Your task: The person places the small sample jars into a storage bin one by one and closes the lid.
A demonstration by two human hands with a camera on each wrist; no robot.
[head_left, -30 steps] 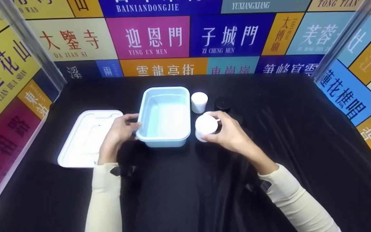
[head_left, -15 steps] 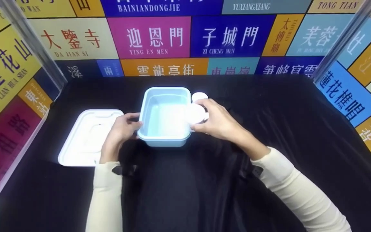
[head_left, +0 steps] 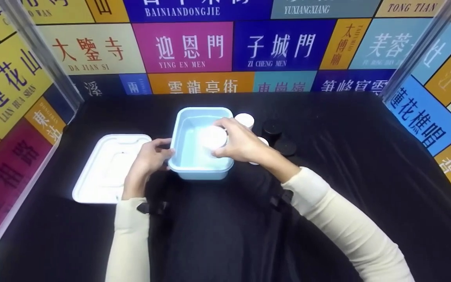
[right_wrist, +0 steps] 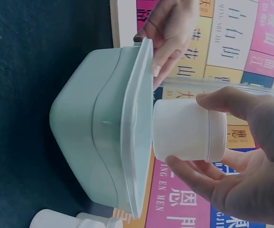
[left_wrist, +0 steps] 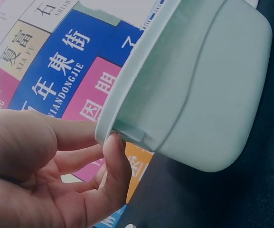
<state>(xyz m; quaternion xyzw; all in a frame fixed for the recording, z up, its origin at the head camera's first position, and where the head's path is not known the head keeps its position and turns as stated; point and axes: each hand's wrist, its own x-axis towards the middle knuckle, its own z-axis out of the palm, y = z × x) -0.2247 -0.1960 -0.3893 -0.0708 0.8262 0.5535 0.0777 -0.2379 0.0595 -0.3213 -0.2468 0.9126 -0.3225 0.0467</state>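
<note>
A light blue-green plastic tub (head_left: 202, 172) stands uncovered on the black cloth. My left hand (head_left: 148, 161) pinches its left rim between thumb and fingers, as the left wrist view (left_wrist: 91, 171) shows. In my right hand (head_left: 238, 141) is a white lidded jar (head_left: 211, 138), gripped by its sides over the tub's opening. Seen from the right wrist, the jar (right_wrist: 182, 129) is upright just above the rim of the tub (right_wrist: 106, 118). What lies at the tub's bottom is partly hidden by the jar and hand.
A flat white lid (head_left: 100, 176) lies left of the tub, partly behind my left hand. To the right stand another white jar (head_left: 245, 120) and a white item (head_left: 264, 141) mostly hidden by my right arm. Two black round objects (head_left: 272, 127) sit farther right.
My right hand has carried the white jar leftward from beside the tub to above its opening. The left hand has stayed at the left rim.
</note>
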